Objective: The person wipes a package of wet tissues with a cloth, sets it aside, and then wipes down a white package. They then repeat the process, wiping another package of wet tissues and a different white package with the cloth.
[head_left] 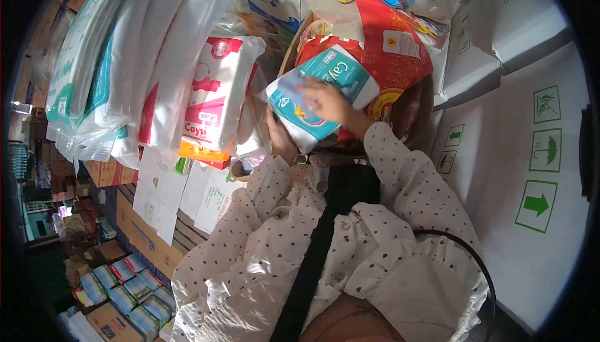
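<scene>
A teal and white plastic-wrapped pack of Caysi tissues (325,126) lies tilted in front of me, over red bags. At its lower left side, my left hand (281,137) grips the pack, its fingers partly hidden behind it. My right hand (328,103) is over the pack's printed front, blurred by motion. By its fingertips is a pale, smeared patch that looks like a thin cloth (290,86), pressed against the wrapping. The cloth's edges are hard to make out.
A round basket (417,114) holds red printed bags (397,51). On the left stand several wrapped tissue packs, one a pink and white Caysi pack (215,92). White cartons (500,173) line the right side. Several small boxes (128,292) are stacked at the lower left.
</scene>
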Action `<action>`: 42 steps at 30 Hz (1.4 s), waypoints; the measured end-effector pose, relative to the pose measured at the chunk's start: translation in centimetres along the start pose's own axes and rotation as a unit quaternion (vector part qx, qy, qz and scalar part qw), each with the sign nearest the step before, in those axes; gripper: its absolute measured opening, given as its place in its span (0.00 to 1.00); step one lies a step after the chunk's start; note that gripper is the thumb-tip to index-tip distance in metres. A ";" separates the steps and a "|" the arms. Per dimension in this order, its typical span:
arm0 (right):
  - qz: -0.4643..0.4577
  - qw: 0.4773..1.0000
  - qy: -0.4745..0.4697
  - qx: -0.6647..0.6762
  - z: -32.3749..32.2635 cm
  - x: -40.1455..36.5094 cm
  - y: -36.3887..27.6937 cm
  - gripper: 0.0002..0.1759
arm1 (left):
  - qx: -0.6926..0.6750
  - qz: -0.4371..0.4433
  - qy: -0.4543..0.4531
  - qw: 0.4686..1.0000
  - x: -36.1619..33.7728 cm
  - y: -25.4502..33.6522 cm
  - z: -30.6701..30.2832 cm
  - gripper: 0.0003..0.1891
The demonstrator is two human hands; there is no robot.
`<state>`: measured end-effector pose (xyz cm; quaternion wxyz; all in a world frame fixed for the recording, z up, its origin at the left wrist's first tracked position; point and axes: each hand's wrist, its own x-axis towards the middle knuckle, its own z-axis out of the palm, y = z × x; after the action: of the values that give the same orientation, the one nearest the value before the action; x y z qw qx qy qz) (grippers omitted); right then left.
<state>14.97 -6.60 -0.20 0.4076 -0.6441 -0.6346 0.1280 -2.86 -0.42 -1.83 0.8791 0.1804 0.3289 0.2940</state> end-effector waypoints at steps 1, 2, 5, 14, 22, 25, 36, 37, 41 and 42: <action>-0.050 0.996 -0.043 0.055 -0.3 -0.5 -1.5 0.23 | -0.030 -0.025 0.019 0.999 -0.2 0.1 0.2 0.40; -0.052 0.996 -0.044 0.055 -0.7 -1.1 -2.5 0.23 | -0.031 -0.023 0.019 0.999 -0.4 0.3 0.4 0.40; -0.078 0.986 -0.088 0.115 -3.6 -2.7 -2.7 0.28 | 0.018 0.010 -0.001 1.000 -0.8 0.3 0.7 0.41; 0.192 0.956 0.122 -0.185 -4.7 -0.7 11.3 0.23 | 0.117 -0.021 -0.158 0.980 -2.9 -0.1 1.2 0.30; 0.128 0.985 0.004 0.112 -5.7 0.5 0.5 0.15 | 0.098 -0.076 -0.035 0.992 -2.9 1.8 4.7 0.29; 0.138 0.980 -0.013 0.143 -5.8 0.7 -6.8 0.15 | 0.087 -0.067 -0.018 0.994 -2.5 2.2 6.1 0.26; -0.118 0.953 0.252 -0.119 -7.7 1.6 -3.3 0.16 | -0.121 -0.286 0.001 0.950 -3.6 3.3 5.9 0.23; -0.091 0.957 0.257 -0.103 -8.5 1.8 -2.1 0.16 | -0.085 -0.254 0.015 0.963 -3.8 3.2 5.5 0.23; -0.041 0.952 0.280 -0.119 -11.2 2.6 3.3 0.16 | -0.045 -0.213 0.061 0.974 -3.7 3.0 5.2 0.22; -0.041 0.952 0.280 -0.119 -11.4 3.0 4.0 0.16 | -0.045 -0.213 0.061 0.974 -3.6 3.0 5.2 0.22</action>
<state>26.11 -7.39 5.32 0.4944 -0.6710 -0.5315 -0.1513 -2.67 -1.10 5.13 0.9071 0.0483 0.3990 0.1254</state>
